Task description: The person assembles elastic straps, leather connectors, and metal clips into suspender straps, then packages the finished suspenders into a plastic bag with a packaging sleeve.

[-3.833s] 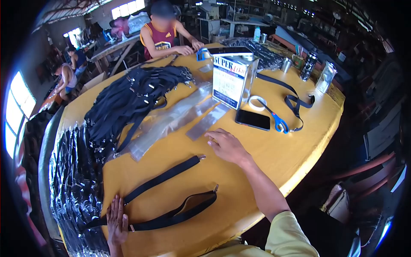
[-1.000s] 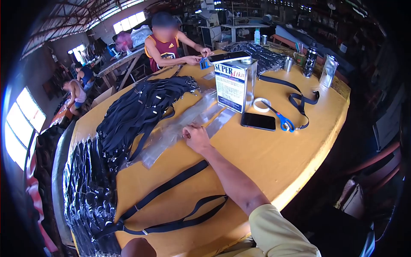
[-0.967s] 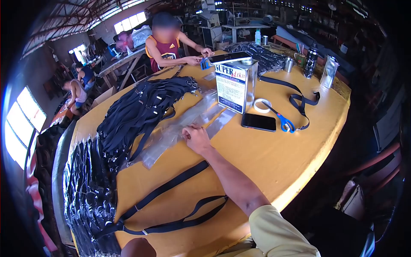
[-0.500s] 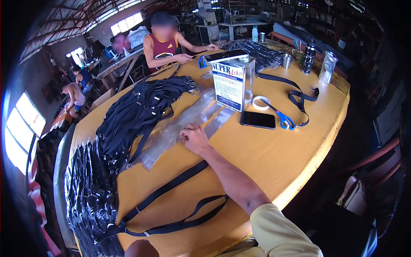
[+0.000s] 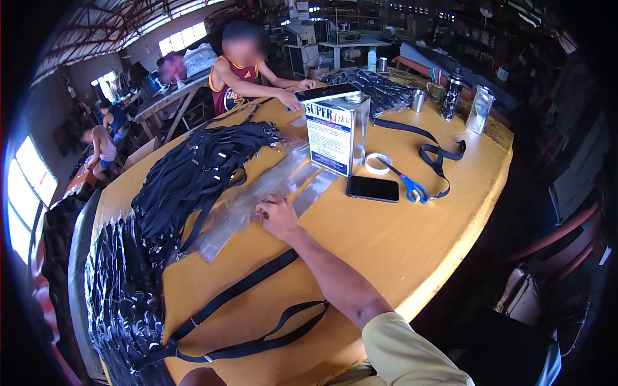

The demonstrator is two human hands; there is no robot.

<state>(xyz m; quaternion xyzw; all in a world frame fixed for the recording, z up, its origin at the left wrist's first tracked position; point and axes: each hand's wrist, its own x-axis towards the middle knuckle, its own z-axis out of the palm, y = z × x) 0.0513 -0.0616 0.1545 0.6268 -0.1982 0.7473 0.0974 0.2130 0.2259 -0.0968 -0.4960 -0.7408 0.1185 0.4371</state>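
Note:
My right hand [image 5: 278, 217] reaches over the middle of the table, fingers closed in a pinch at the edge of a clear plastic sleeve [image 5: 222, 235]. More flat plastic sleeves [image 5: 313, 191] lie beside it. Beneath my right forearm a black elastic strap with metal sliders [image 5: 241, 291] stretches across the table, its looped end [image 5: 283, 336] towards me. To the left is a heap of black straps [image 5: 193, 170], and nearer me a stack of straps in shiny plastic [image 5: 125, 296]. My left hand is out of view; only a rounded patch of bare skin shows at the bottom edge.
Beyond my hand stand a contact cement can [image 5: 331, 138] with a tablet-like device [image 5: 327, 93] on top, a phone [image 5: 372, 189], a tape roll [image 5: 376, 163], blue scissors [image 5: 415, 190] and another strap [image 5: 441, 151]. A person [image 5: 235, 80] sits across the yellow table [image 5: 386, 251]. Tumblers [image 5: 451, 96] stand far right.
The whole view has shifted slightly, so things sit further left and lower. My right hand stays at the plastic sleeves. The person opposite has moved an arm towards the can.

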